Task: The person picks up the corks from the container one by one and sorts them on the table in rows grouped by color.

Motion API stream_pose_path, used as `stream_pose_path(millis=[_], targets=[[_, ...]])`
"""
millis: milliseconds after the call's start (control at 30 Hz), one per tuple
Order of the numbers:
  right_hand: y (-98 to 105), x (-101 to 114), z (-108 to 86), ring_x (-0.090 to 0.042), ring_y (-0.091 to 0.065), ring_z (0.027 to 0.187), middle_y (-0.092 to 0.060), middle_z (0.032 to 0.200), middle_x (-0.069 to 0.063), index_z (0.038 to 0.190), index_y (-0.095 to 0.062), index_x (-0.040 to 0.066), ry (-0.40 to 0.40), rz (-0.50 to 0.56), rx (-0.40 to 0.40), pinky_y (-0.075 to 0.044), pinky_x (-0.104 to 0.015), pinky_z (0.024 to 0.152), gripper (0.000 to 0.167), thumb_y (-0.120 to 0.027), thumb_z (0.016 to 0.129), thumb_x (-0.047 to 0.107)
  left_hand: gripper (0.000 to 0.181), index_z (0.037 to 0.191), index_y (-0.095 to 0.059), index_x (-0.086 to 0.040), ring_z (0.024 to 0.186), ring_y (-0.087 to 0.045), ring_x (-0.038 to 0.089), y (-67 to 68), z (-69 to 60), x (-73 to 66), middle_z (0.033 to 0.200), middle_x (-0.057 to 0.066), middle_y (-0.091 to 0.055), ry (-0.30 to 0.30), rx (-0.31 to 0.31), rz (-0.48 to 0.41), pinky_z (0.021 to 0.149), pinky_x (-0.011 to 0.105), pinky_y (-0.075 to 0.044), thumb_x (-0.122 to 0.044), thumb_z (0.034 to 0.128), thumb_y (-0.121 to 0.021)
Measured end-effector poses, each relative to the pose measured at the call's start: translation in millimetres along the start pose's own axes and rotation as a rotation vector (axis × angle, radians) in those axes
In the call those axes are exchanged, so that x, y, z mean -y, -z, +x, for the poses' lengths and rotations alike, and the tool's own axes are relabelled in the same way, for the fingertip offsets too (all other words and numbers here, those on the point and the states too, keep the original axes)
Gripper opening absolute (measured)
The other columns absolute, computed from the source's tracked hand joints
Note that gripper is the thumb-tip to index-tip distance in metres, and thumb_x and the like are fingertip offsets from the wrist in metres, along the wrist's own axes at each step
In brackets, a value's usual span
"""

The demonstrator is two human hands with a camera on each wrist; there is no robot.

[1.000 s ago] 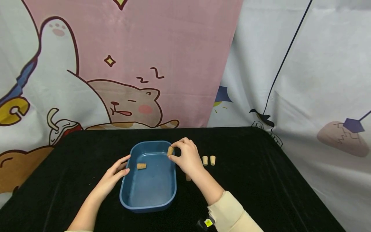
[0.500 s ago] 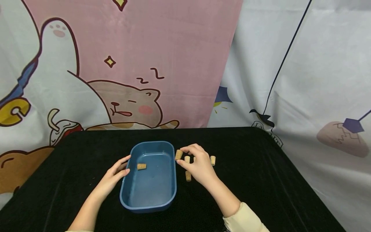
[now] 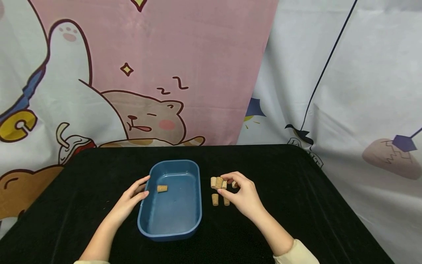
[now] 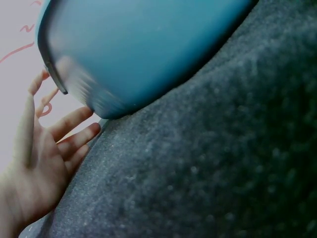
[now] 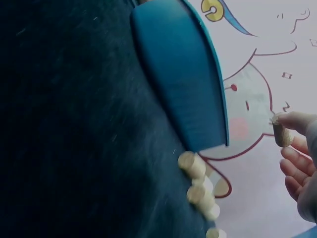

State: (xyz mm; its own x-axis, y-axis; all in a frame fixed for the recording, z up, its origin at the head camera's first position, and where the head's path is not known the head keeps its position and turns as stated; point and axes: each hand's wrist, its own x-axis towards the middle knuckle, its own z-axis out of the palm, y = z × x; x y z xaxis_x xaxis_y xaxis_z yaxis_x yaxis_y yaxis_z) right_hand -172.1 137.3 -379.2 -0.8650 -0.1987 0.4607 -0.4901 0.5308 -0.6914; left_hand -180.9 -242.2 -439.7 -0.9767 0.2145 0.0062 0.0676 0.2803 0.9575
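My left hand touches the left rim of a blue plastic bin. In the left wrist view its fingers lie fairly straight against the bin's outer wall. One cork lies on its side inside the bin. Right of the bin, my right hand pinches a cork stopper between thumb and fingertips. The right wrist view shows this cork raised above the table. Several other corks stand on the cloth below and around it, some partly hidden by the fingers.
Black cloth covers the table. Loose corks stand close together near the bin's end in the right wrist view. A printed curtain with cartoon animals hangs behind the table's far edge.
My right hand has moved right, carrying the pinched cork from the bin's right rim to over the loose corks. The left hand, the bin and the cork inside it have stayed put.
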Motion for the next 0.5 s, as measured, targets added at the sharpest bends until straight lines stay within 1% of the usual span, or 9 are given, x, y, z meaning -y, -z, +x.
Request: stream_pose_path(millis=[133, 233, 400, 500], targets=[[6, -11, -5.5, -0.019, -0.058, 0.089, -0.062, 0.098, 0.009, 0.104, -0.068, 0.019, -0.030, 0.026, 0.020, -0.049, -0.046, 0.081, 0.034, -0.083, 0.073, 0.016, 0.059, 0.152, -0.026, -0.021, 0.131, -0.033, 0.047, 0.2, 0.6, -0.8, 0.150, 0.027, -0.025, 0.009, -0.005, 0.006, 0.099, 0.061, -0.036, -0.031, 0.0994, -0.050], [10, -20, -8.6, -0.023, -0.059, 0.090, -0.063, 0.101, 0.007, 0.104, -0.067, 0.019, -0.054, 0.033, 0.038, -0.049, -0.047, 0.081, 0.035, -0.083, 0.073, 0.015, 0.059, 0.152, -0.026, -0.020, 0.131, -0.033, 0.047, 0.1, 0.6, -0.9, 0.150, 0.027, -0.025, 0.004, -0.006, 0.014, 0.099, 0.061, -0.036, -0.031, 0.0994, -0.050], [15, -36, -13.4, -0.014, -0.058, 0.090, -0.063, 0.106, 0.006, 0.105, -0.067, 0.019, -0.098, 0.028, 0.077, -0.048, -0.041, 0.081, 0.035, -0.082, 0.074, 0.017, 0.058, 0.151, -0.027, -0.018, 0.131, -0.034, 0.047, -0.2, -0.3, -0.2, 0.149, 0.028, -0.027, -0.010, -0.007, 0.021, 0.098, 0.061, -0.037, -0.030, 0.0996, -0.050], [17, -47, -16.3, -0.012, -0.057, 0.089, -0.063, 0.104, 0.006, 0.106, -0.067, 0.018, -0.118, 0.025, 0.098, -0.047, -0.040, 0.080, 0.035, -0.082, 0.074, 0.018, 0.057, 0.151, -0.028, -0.018, 0.130, -0.035, 0.047, -0.5, -0.6, 0.4, 0.149, 0.028, -0.028, -0.013, -0.008, 0.016, 0.098, 0.061, -0.037, -0.030, 0.0996, -0.050]])
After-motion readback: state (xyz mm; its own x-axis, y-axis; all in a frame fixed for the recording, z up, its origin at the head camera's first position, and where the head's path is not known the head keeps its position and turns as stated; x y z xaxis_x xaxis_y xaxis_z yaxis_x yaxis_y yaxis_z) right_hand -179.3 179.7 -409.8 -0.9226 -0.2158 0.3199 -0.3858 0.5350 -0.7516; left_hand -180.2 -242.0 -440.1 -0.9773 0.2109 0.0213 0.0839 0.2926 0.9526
